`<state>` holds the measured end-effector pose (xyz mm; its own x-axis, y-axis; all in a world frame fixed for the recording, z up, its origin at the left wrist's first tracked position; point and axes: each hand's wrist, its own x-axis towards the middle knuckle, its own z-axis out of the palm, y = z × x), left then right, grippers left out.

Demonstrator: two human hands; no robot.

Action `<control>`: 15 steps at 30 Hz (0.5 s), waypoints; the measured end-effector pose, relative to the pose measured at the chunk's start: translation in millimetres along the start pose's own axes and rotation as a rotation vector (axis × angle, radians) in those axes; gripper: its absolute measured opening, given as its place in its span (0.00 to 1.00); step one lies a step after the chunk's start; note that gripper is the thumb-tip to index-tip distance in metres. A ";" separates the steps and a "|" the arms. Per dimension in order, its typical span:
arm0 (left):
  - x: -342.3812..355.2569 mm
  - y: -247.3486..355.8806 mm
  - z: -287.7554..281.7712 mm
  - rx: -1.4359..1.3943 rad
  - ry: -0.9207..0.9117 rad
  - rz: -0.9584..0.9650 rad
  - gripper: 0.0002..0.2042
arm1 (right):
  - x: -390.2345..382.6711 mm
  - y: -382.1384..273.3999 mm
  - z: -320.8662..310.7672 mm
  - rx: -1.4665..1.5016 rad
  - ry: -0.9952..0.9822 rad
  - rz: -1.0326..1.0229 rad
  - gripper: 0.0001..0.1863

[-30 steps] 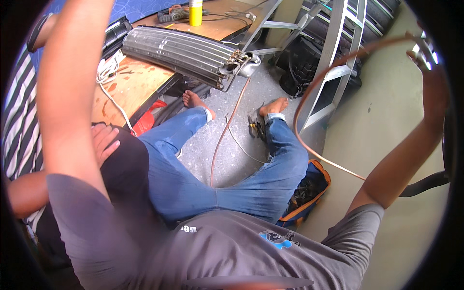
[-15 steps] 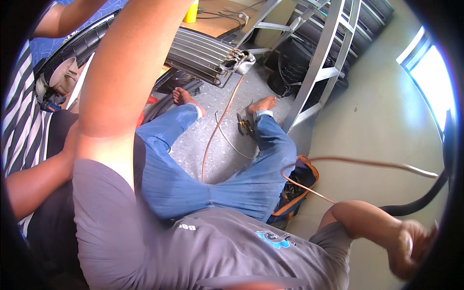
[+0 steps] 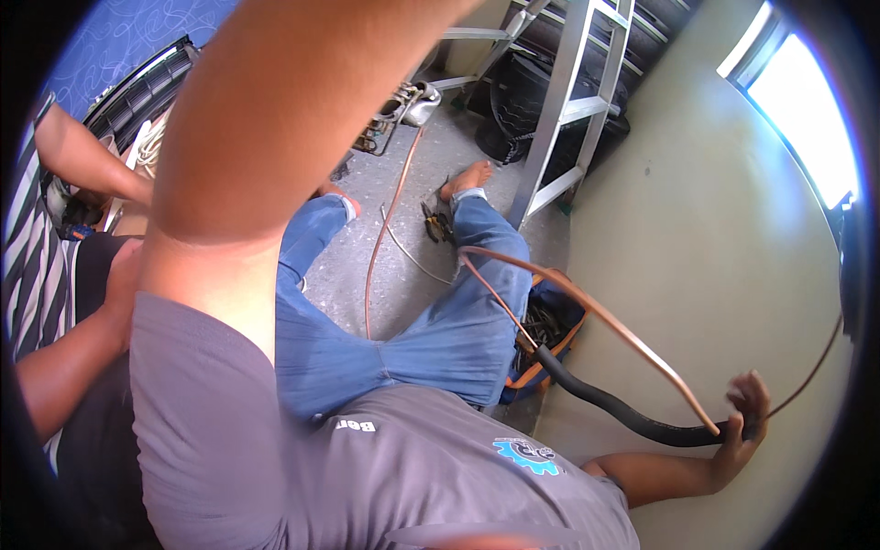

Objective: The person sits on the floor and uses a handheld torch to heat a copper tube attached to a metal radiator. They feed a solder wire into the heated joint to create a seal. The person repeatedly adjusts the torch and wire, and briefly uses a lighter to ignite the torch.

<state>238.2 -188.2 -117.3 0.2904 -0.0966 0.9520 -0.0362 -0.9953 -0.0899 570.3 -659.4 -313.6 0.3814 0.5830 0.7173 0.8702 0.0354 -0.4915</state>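
1. The right hand curled loosely round a black hose and a thin copper tube, holding both out to the side, away from the legs.
2. The left hand was out of view; its raised arm blocked the upper left.
3. A pale wall stood just beside the right hand; open floor lay between the legs.

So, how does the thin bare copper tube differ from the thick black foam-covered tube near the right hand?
The thin bare copper tube is slim, shiny orange-brown and arcs high in a loop; the thick black foam-covered tube is fatter, matt black and sags lower. Copper shows at the black tube's upper end. Both run from the orange tool bag toward the right hand.
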 end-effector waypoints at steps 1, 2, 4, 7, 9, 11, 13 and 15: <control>2.0 0.8 2.7 -0.020 -0.007 -0.023 0.27 | -6.2 0.8 -10.6 0.219 -0.097 0.038 0.35; 2.8 1.3 5.4 -0.045 -0.016 -0.048 0.27 | -10.8 4.3 -13.0 0.356 -0.078 0.022 0.34; 6.5 2.6 8.1 -0.100 -0.032 -0.115 0.25 | -18.0 5.1 -6.8 0.250 0.251 -0.016 0.34; 9.6 3.3 11.0 -0.212 -0.058 -0.250 0.24 | -32.5 -7.0 40.5 0.314 0.396 -0.084 0.37; 11.8 2.2 10.9 -0.327 -0.076 -0.377 0.23 | -40.1 -18.7 86.3 0.324 0.364 -0.126 0.39; 12.6 0.4 5.3 -0.433 -0.074 -0.497 0.22 | -43.6 -25.3 139.6 0.171 0.368 -0.302 0.37; 11.9 -1.6 -3.2 -0.511 -0.054 -0.588 0.21 | -53.3 -36.5 179.4 0.072 0.167 -0.474 0.36; 7.8 -3.3 -12.9 -0.572 -0.025 -0.665 0.21 | -62.8 -43.0 201.7 0.117 -0.283 -0.458 0.36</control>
<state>228.2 -185.6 -105.8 0.4426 0.4953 0.7475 -0.3234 -0.6893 0.6483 445.9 -533.8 -437.1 -0.1410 0.6818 0.7178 0.8809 0.4173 -0.2233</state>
